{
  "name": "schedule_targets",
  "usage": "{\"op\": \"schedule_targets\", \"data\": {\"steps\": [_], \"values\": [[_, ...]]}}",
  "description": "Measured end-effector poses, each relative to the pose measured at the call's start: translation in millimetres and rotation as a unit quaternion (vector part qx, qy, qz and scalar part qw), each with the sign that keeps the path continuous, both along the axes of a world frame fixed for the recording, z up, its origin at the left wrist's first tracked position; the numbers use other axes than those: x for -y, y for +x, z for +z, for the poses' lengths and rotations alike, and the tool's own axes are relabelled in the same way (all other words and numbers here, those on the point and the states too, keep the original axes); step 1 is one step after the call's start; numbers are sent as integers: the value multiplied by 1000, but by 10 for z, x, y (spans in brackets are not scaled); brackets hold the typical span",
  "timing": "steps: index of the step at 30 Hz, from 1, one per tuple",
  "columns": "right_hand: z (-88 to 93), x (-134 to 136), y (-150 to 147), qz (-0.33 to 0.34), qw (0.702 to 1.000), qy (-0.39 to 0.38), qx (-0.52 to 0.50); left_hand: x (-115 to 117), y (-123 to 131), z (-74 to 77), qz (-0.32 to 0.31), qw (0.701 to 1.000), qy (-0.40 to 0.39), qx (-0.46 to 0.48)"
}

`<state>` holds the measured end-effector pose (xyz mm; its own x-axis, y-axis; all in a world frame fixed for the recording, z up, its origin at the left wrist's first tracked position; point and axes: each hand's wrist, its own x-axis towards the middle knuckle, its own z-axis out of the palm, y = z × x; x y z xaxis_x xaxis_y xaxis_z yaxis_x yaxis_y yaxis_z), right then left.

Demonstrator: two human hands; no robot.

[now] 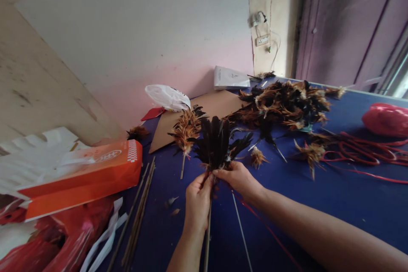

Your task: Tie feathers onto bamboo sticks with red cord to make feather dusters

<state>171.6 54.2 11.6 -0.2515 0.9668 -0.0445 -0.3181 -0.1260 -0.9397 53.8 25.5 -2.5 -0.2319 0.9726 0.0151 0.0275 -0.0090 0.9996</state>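
Observation:
Both of my hands meet at the base of a fan of dark feathers [214, 142] over the blue table. My left hand [196, 202] grips the feather bundle at a thin stick [208, 233] that runs down toward me. My right hand [240, 180] pinches the feathers' lower ends from the right, its thumb close to my left fingers. From under the right hand a thin red strip [270, 231] trails toward the near edge, beside a pale thin line [241, 227]. Just beyond lies a finished-looking brown feather bundle [187, 129] on a short stick.
A big heap of brown and black feathers [287, 104] lies at the back right. Red cord [360, 148] and a pink-red roll [385, 120] are at the right. Several bare sticks [138, 216], an orange bag [95, 174] and red plastic bags [76, 233] are on the left. Cardboard [204, 110] lies behind.

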Motion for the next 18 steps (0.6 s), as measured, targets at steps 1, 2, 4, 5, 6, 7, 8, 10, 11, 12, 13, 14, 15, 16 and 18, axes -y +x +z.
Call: {"op": "schedule_targets", "data": {"steps": [1, 2, 4, 5, 6, 7, 8, 10, 11, 12, 13, 14, 15, 16, 18], "values": [[21, 6, -1, -8, 1000, -12, 9, 0, -5, -7, 3, 1000, 8, -15], [40, 12, -3, -16, 999, -25, 20, -2, -10, -14, 5, 999, 16, -30], [61, 17, -12, -31, 998, -42, 38, -6, -23, -25, 1, 998, 36, -55], [62, 16, -18, -38, 997, -45, 43, -8, -29, -28, -7, 997, 43, -63], [56, 14, -23, -41, 997, -44, 47, -10, -34, -28, -18, 997, 45, -68], [48, 10, -28, -42, 997, -43, 50, -11, -38, -25, -31, 996, 45, -68], [38, 7, -30, -42, 997, -42, 54, -10, -40, -18, -44, 996, 42, -64], [27, 3, -22, -42, 996, -39, 65, -6, -40, 3, -62, 996, 34, -56], [29, 2, -9, -35, 996, -35, 68, -2, -39, 16, -65, 996, 33, -55], [39, 2, 10, -26, 997, -29, 70, 1, -39, 30, -64, 996, 32, -56], [54, 1, 35, -14, 997, -22, 73, 4, -38, 43, -58, 996, 32, -56], [74, -2, 66, -1, 997, -13, 78, 5, -39, 55, -50, 997, 31, -53], [95, -7, 100, 14, 996, -5, 86, 4, -40, 65, -40, 998, 28, -43], [117, -15, 134, 30, 995, 2, 97, 2, -41, 72, -31, 999, 21, -29], [152, -37, 193, 47, 991, 18, 128, -5, -42, 77, -17, 1000, 5, 8]]}}
